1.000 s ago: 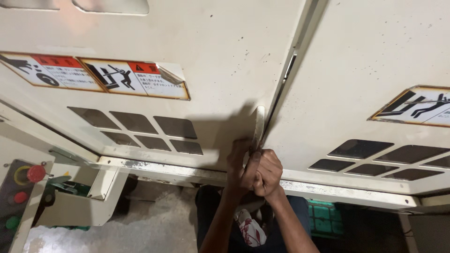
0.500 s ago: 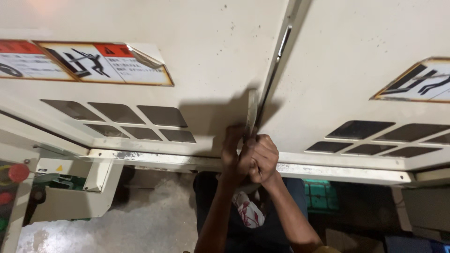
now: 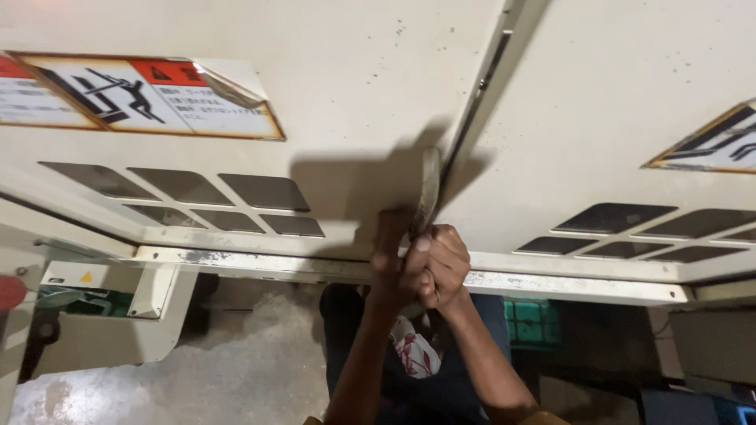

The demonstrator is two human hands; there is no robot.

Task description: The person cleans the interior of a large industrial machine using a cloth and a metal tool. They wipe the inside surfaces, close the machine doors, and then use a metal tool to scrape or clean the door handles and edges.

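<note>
Since the earlier frame, both hands sit slightly lower and nearer the seam. Left hand [image 3: 391, 256] and right hand [image 3: 442, 264] are clenched together on the metal handle [image 3: 429, 189] between the cream door panels [image 3: 354, 94]; doors look closed.

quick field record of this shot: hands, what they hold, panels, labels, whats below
left hand: wrapped around the lower end of the door handle, thumb side up
right hand: closed over the same handle, pressed against the left hand
door handle: worn metal bar, upright, at the edge of the left door
left door: cream metal, dark slot windows low down
right door: cream metal, meets the left door at a dark seam
warning label: red and white, one corner peeling
green crate: on the floor below
</note>
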